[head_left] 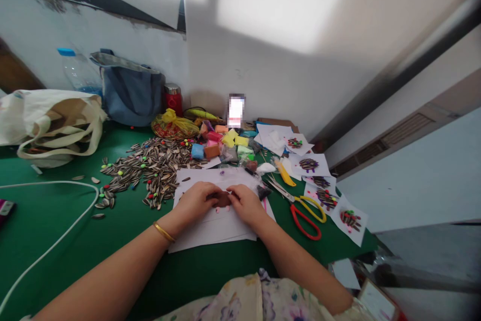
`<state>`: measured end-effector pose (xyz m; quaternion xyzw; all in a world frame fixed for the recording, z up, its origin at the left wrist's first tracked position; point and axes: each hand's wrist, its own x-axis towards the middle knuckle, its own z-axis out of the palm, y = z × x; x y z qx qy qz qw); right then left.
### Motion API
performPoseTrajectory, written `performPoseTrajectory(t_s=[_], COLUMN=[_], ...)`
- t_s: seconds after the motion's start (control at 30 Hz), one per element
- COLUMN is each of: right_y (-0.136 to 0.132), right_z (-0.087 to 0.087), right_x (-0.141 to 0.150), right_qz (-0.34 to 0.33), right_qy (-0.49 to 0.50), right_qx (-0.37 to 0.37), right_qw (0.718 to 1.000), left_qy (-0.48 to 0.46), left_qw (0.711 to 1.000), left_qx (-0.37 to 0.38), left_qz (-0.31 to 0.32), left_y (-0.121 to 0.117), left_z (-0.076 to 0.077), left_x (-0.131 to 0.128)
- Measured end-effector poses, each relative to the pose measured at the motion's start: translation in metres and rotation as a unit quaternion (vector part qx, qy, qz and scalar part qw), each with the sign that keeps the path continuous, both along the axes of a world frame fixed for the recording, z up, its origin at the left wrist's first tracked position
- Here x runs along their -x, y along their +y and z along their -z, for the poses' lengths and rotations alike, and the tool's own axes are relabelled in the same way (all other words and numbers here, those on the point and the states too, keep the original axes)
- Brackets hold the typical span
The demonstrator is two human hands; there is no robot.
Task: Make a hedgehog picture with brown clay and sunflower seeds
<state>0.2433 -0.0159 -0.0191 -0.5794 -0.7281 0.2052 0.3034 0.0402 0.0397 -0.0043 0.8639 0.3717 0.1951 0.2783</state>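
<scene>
A flat brown piece of modelling clay lies on a stack of white paper, with small pink bits just below it. My left hand has its curled fingers on the clay's left side. From the right, my right hand presses thumb and fingers against the opposite edge. Both hands rest low over the paper, and their fingers partly cover the clay. Packets of coloured clay are heaped beyond the paper. A pile of striped sunflower seeds mixed with small coloured balls spreads to the left.
Scissors with red and yellow handles lie right of the paper, near a yellow cutter. Paper cards with seed figures line the right edge. Behind stand a lit phone, red flask and blue bag. A white cable curves left.
</scene>
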Motion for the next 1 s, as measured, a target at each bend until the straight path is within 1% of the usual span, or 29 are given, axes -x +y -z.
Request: performPoseTrajectory(t_s=[0.1, 0.17, 0.3, 0.37, 0.47, 0.53, 0.73, 0.9, 1.0], right_y=[-0.002, -0.007, -0.022, -0.028, -0.032, -0.032, -0.031, -0.034, -0.034], right_z=[-0.002, -0.004, -0.006, -0.004, 0.000, 0.001, 0.002, 0.001, -0.002], right_x=[-0.006, -0.009, -0.016, -0.018, -0.019, -0.019, -0.019, -0.017, -0.015], right_qz=[-0.005, -0.022, -0.079, -0.093, -0.091, -0.082, -0.084, -0.102, -0.094], right_qy=[0.022, 0.018, -0.045, -0.093, -0.152, -0.169, -0.160, -0.183, -0.197], right_qx=[-0.018, -0.029, -0.057, -0.076, -0.086, -0.086, -0.098, -0.093, -0.093], right_qw=[1.000, 0.999, 0.994, 0.988, 0.980, 0.978, 0.979, 0.973, 0.971], left_qy=[-0.002, -0.002, -0.010, -0.007, -0.001, -0.002, 0.002, 0.013, 0.011], left_qw=[1.000, 1.000, 0.999, 0.999, 0.999, 0.999, 0.999, 0.998, 0.998], left_qx=[-0.019, -0.027, -0.041, -0.043, -0.043, -0.044, -0.039, -0.054, -0.056], left_qz=[0.011, 0.011, 0.018, 0.024, 0.019, 0.017, -0.021, -0.012, -0.014], left_y=[-0.003, -0.004, -0.005, -0.005, -0.005, -0.005, -0.007, -0.010, -0.011], left_z=[0.001, 0.001, 0.001, 0.000, 0.000, -0.001, 0.000, 0.001, 0.000], left_x=[0.000, -0.001, -0.001, -0.001, -0.001, -0.001, -0.003, -0.005, -0.005])
